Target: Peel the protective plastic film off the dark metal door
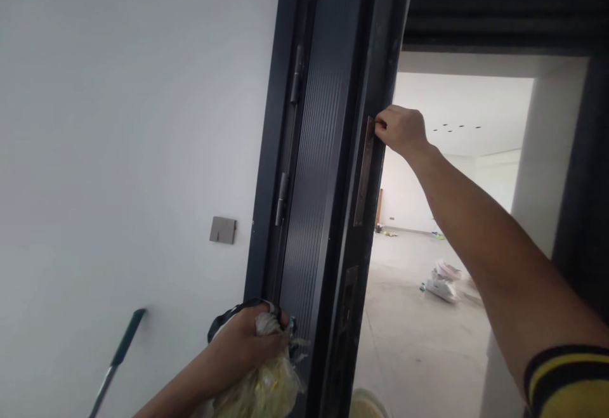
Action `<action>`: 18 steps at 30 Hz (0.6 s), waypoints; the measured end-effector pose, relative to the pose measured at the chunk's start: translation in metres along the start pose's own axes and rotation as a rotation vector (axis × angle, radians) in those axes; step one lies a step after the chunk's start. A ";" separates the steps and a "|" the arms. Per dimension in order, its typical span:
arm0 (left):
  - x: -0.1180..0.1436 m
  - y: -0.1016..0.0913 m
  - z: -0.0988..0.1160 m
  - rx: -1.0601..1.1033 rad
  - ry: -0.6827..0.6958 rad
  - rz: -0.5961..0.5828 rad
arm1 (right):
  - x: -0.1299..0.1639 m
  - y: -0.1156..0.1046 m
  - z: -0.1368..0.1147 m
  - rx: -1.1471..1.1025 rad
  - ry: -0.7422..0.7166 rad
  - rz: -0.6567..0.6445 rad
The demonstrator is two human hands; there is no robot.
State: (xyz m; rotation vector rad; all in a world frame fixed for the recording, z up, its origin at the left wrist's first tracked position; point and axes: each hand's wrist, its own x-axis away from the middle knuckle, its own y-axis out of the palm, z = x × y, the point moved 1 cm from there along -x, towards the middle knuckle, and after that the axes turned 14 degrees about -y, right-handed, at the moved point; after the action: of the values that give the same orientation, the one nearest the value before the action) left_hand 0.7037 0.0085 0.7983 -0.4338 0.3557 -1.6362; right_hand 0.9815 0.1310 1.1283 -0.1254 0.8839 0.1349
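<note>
**At the door edge, one hand on the metal strip, the other full of plastic**

From my head camera: my right hand is up at the narrow edge of the dark door, fingertips pinched narrow on the top end of the long metal strip set into that edge. The strip runs down the edge well below my fingers, and lower down there is a recessed lock plate in the same edge. My forearm stretches across the open doorway, with a black and yellow sleeve at the lower right corner.

My left hand is low, just beside the ribbed face of the door, closed around a bunched wad of yellowish plastic wrap together with a black strap that loops out over my knuckles. The wad hangs below my fist, near the door.

The door stands ajar, hinged on its left side to the dark frame; two hinges show between them. Left of the frame is a plain white wall with a small grey switch plate, and a green-handled tool leans low against it.

To the right of the door edge the doorway is open onto a bright room with a bare floor. A white bag and small bits of litter lie well back on it.
</note>
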 end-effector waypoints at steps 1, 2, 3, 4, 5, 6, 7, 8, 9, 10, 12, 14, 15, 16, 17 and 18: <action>-0.002 0.000 -0.002 0.000 0.012 -0.007 | -0.001 0.000 0.001 -0.004 -0.004 0.000; -0.004 0.000 -0.005 -0.001 0.027 -0.014 | -0.001 0.000 0.002 -0.015 -0.010 -0.001; -0.007 0.000 -0.008 -0.002 0.043 -0.022 | -0.001 0.000 0.004 -0.034 -0.015 -0.002; -0.008 0.000 -0.011 -0.004 0.054 -0.027 | -0.001 0.000 0.005 -0.056 -0.015 -0.001; -0.009 0.000 -0.014 -0.006 0.058 -0.030 | 0.001 0.000 0.006 -0.079 -0.008 0.005; -0.009 -0.001 -0.017 -0.009 0.057 -0.030 | 0.003 -0.001 0.007 -0.101 0.008 0.016; -0.009 -0.002 -0.019 -0.010 0.050 -0.028 | 0.006 -0.002 0.008 -0.123 0.027 0.030; -0.008 -0.002 -0.020 -0.012 0.037 -0.024 | 0.010 -0.003 0.008 -0.148 0.047 0.047; -0.006 -0.003 -0.021 -0.012 0.017 -0.020 | 0.015 -0.005 0.007 -0.176 0.061 0.063; -0.005 -0.004 -0.021 -0.010 -0.001 -0.016 | 0.020 -0.007 0.005 -0.210 0.069 0.070; -0.002 -0.004 -0.020 0.003 -0.023 -0.019 | 0.031 -0.010 -0.002 -0.289 0.066 0.054; -0.002 -0.004 -0.020 0.017 -0.025 -0.030 | 0.042 -0.012 -0.009 -0.352 0.043 0.009; -0.002 -0.004 -0.020 0.022 -0.025 -0.034 | 0.046 -0.012 -0.012 -0.371 0.026 -0.016; -0.003 -0.003 -0.021 0.025 -0.022 -0.039 | 0.050 -0.012 -0.015 -0.380 0.006 -0.038; -0.004 -0.002 -0.022 0.024 -0.020 -0.043 | 0.054 -0.012 -0.018 -0.382 -0.014 -0.055; -0.005 -0.001 -0.023 0.023 -0.017 -0.045 | 0.057 -0.011 -0.020 -0.377 -0.036 -0.070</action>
State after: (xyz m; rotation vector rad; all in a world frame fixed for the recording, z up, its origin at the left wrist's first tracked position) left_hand 0.6916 0.0131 0.7780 -0.4405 0.3161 -1.6779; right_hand 1.0039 0.1208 1.0724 -0.5033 0.8100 0.2374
